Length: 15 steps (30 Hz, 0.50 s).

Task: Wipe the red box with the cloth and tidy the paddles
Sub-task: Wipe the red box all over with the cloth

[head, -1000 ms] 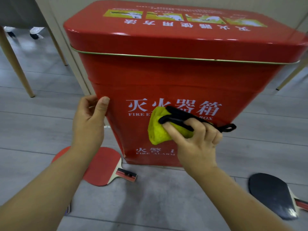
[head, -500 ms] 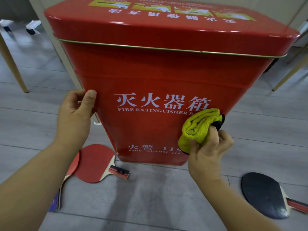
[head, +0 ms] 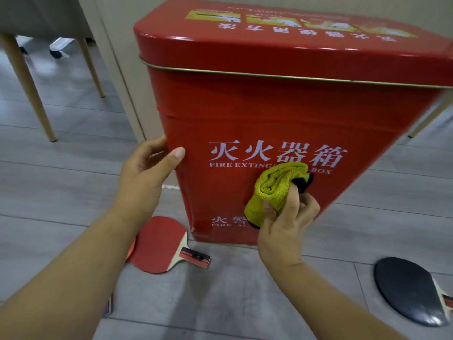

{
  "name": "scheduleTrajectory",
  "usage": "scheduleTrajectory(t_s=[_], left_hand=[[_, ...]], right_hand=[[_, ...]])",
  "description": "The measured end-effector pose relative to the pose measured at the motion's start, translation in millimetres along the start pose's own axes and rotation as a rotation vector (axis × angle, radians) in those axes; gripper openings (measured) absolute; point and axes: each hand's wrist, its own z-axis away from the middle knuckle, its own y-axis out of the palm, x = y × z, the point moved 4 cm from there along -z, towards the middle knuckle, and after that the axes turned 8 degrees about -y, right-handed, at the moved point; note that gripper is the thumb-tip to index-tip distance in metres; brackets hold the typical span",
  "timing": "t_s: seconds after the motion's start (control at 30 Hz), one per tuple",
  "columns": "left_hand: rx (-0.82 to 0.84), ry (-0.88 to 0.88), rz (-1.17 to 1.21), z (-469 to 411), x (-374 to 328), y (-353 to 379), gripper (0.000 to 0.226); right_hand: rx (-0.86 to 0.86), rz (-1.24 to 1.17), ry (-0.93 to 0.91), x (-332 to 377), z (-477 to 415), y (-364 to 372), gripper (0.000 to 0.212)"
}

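Observation:
A tall red fire extinguisher box (head: 269,106) stands on the grey floor in front of me. My left hand (head: 144,177) grips its left front edge, thumb on the front face. My right hand (head: 286,224) is closed on a bunched yellow cloth (head: 274,187) with a black edge, pressed against the box's lower front under the white lettering. A red paddle (head: 157,244) lies on the floor at the box's left foot, with a second paddle partly hidden under it and my forearm. A black paddle (head: 409,288) lies at the lower right.
Wooden chair legs (head: 27,87) stand at the left, and another leg (head: 429,119) shows behind the box on the right. A beige wall corner (head: 122,82) rises just behind the box's left side. A small dark object (head: 109,306) peeks out beside my left forearm.
My right hand swept the cloth rightward across the box front, then back toward the middle. My left hand kept its grip on the box's edge. The view shifted left.

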Motion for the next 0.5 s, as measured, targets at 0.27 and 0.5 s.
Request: scheduleTrajectory(t_s=[0.27, 0.5], left_hand=[[0.033, 0.015, -0.055, -5, -8, -4, 0.036], [0.041, 0.076, -0.136, -7, -9, -7, 0.034]], right_hand=[[0.077, 0.050, -0.153, 56, 8, 41, 0.063], [0.105, 0.194, -0.408, 78, 11, 59, 0.045]])
